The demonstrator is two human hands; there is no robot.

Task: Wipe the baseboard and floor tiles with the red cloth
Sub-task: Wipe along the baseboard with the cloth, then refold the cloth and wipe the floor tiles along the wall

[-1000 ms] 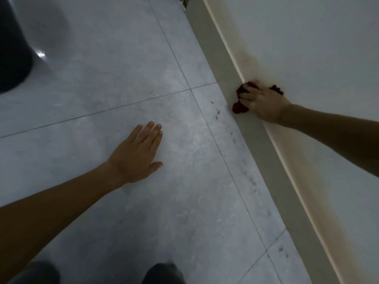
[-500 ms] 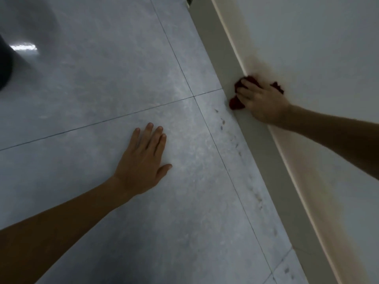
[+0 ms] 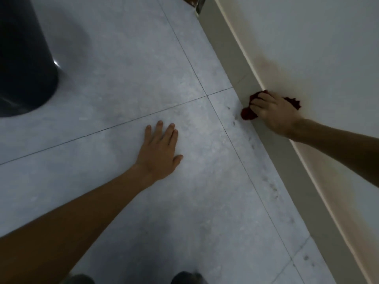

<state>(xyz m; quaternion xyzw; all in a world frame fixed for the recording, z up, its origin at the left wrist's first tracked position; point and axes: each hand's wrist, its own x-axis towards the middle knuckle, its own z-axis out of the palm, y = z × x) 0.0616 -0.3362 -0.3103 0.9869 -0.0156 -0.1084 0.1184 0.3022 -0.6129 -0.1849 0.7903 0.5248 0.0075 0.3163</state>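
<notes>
R hand [image 3: 275, 114] clenched on red cloth [image 3: 248, 114], pressing it to baseboard [image 3: 229, 64] at the floor edge, likely to scrub | L hand [image 3: 161, 151] flat, fingers released, on tile [image 3: 114, 83] away from baseboard, prob. bracing the lean | dark specks beside baseboard look unwiped

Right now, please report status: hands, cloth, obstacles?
Right hand shut on red cloth, pressed to baseboard. Left hand flat on floor tiles. Nothing blocking.

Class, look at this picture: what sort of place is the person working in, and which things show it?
Probably an indoor room's edge, at floor level: large grey floor tiles with grout lines, a baseboard under a pale painted wall, and a dark round bin. Which room, I cannot tell.
</notes>
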